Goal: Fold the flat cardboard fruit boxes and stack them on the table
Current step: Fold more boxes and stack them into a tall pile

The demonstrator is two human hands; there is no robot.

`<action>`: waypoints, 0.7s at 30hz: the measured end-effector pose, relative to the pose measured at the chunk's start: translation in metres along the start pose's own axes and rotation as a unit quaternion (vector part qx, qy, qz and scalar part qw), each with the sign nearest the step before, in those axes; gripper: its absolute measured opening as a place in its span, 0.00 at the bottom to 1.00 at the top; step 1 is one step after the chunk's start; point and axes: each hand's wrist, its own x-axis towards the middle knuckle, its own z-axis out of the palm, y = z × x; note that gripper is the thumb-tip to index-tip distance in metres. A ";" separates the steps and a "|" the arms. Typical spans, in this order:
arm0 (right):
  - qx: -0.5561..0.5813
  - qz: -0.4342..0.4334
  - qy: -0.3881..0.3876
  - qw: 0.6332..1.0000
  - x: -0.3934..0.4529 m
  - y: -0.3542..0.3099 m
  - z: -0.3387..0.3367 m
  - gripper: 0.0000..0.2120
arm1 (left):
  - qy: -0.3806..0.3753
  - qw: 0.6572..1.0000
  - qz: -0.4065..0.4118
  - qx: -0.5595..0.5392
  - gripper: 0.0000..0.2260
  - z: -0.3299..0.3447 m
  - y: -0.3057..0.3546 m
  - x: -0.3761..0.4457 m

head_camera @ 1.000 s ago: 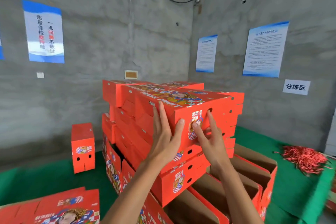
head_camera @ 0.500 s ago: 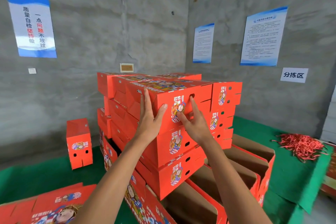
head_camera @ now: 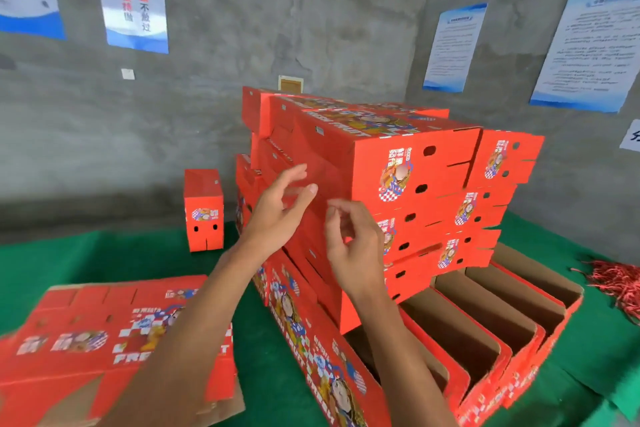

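A tall stack of folded red fruit boxes [head_camera: 398, 184] stands on the green table [head_camera: 104, 260]. The top box [head_camera: 374, 146] lies level on the stack. My left hand [head_camera: 277, 215] and my right hand [head_camera: 353, 246] hover just in front of the stack's near side, apart from it, fingers loosely curled, holding nothing. A pile of flat red cardboard blanks [head_camera: 104, 350] lies at the lower left.
One folded box [head_camera: 204, 211] stands upright alone at the back left. Several open boxes [head_camera: 485, 329] with brown insides stand in a row at the lower right. A heap of red strings [head_camera: 616, 281] lies at the right edge. Concrete walls with posters close off the back.
Both hands have let go of the top box and drawn back toward me. The box stays on the stack. The view has swung down and left.
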 end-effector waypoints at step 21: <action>-0.218 0.330 -0.583 0.710 -0.302 0.081 0.253 0.42 | -0.182 0.669 -0.491 0.527 0.56 -0.269 -0.263 -0.310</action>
